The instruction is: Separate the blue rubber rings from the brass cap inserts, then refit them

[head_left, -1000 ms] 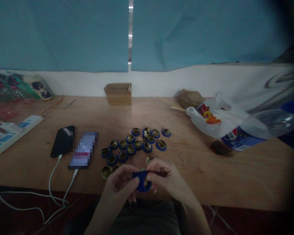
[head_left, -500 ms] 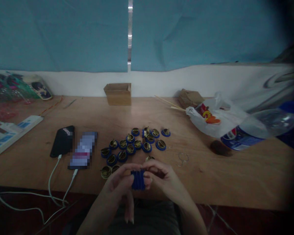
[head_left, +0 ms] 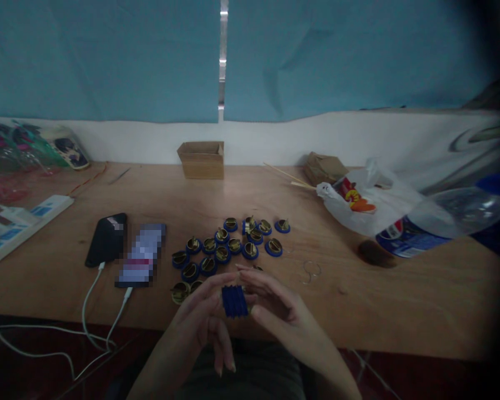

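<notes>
Both my hands meet over the near table edge around a small stack of blue rings (head_left: 234,300). My left hand (head_left: 200,325) pinches the stack from the left with thumb and forefinger, its other fingers hanging down. My right hand (head_left: 275,311) grips the stack from the right, fingers stretched over it. Just beyond lies a cluster of several blue-rimmed discs with brass centres (head_left: 229,244) on the wooden table (head_left: 400,300). Two brass pieces (head_left: 181,291) sit left of my hands.
A black phone (head_left: 107,240) and a second phone (head_left: 143,254) lie at the left with white cables (head_left: 89,300) trailing off the edge. A cardboard box (head_left: 201,159) stands at the back. A plastic bag (head_left: 366,203), a lying bottle (head_left: 437,222) and a wire ring (head_left: 311,271) are to the right.
The blue stack has been turned from ring-face-on to edge-on and lifted slightly. My right fingers have opened out over it; my left lower fingers have dropped.
</notes>
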`<state>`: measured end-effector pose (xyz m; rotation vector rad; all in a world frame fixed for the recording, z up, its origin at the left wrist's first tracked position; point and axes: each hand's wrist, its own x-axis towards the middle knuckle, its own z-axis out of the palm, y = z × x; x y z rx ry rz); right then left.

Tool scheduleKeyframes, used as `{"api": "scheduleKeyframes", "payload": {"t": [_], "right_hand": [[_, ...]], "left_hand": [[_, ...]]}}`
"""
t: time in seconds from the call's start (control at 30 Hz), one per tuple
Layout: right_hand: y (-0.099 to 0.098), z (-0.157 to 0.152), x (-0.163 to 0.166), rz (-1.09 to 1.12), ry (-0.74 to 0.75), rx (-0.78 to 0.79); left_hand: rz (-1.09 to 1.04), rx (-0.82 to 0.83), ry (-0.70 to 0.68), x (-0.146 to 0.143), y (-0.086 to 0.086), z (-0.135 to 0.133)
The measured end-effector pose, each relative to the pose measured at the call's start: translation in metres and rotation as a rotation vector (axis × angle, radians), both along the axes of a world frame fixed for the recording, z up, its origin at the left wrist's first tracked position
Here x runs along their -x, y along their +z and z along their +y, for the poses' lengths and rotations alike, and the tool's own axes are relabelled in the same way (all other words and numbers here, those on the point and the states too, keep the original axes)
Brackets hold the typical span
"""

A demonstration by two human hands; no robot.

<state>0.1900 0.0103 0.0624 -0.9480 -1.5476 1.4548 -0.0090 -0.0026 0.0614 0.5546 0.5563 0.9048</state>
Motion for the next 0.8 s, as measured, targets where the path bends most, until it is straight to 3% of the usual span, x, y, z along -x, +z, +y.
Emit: {"api": "scheduleKeyframes", "payload": {"t": [0.23, 0.43, 0.8], "right_hand": [[-0.001, 0.003, 0.006, 0.007, 0.023, 0.045], [-0.003, 0.002, 0.008, 0.008, 0.022, 0.067], [-0.002, -0.003, 0.008, 0.017, 0.054, 0.042]], "left_hand": [[-0.149, -0.043, -0.092, 0.0, -0.002, -0.001], [-0.231, -0.023, -0.129, 0.0, 0.009, 0.0], [-0.04, 0.049, -0.044, -0.004, 0.012, -0.004]]}}
